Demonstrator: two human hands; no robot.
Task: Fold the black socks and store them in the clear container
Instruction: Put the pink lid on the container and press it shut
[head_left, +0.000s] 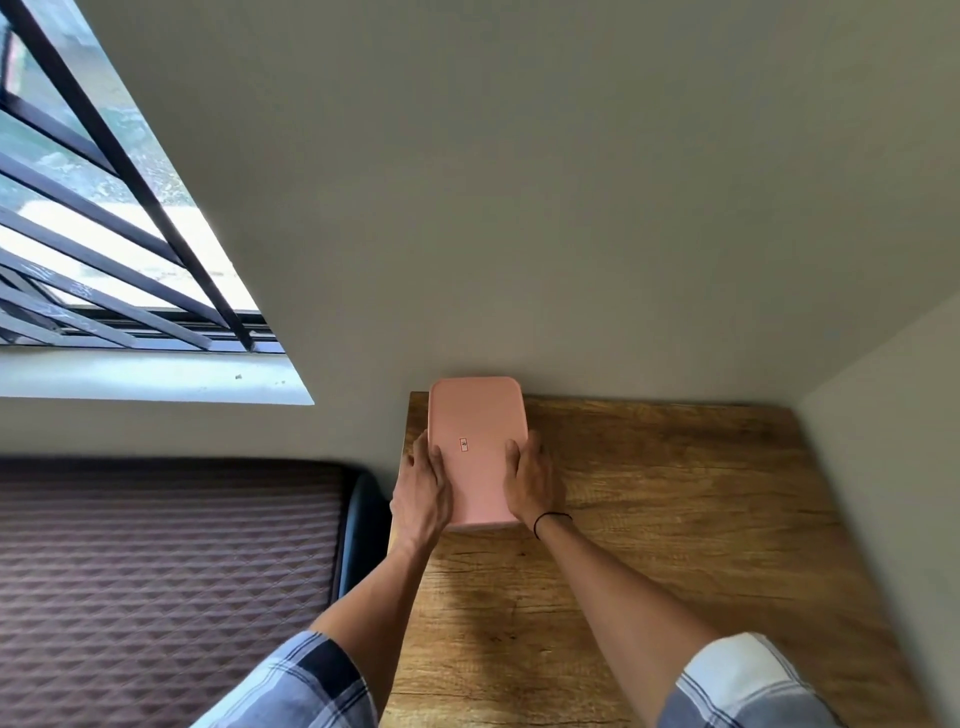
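Note:
A container with a pink lid (475, 415) stands at the far left corner of the wooden table (649, 519), against the wall. Only the pink lid shows from above, with a small label in its middle. My left hand (422, 493) lies flat along the lid's left edge. My right hand (530, 480) presses on its right edge, fingers curled over the rim. A black band circles my right wrist. No black socks are in sight; whatever is in the container is hidden.
Grey walls close the table in at the back and on the right. Left of the table lies a bed with a dark quilted mattress (166, 571). A barred window (104, 234) is at the upper left.

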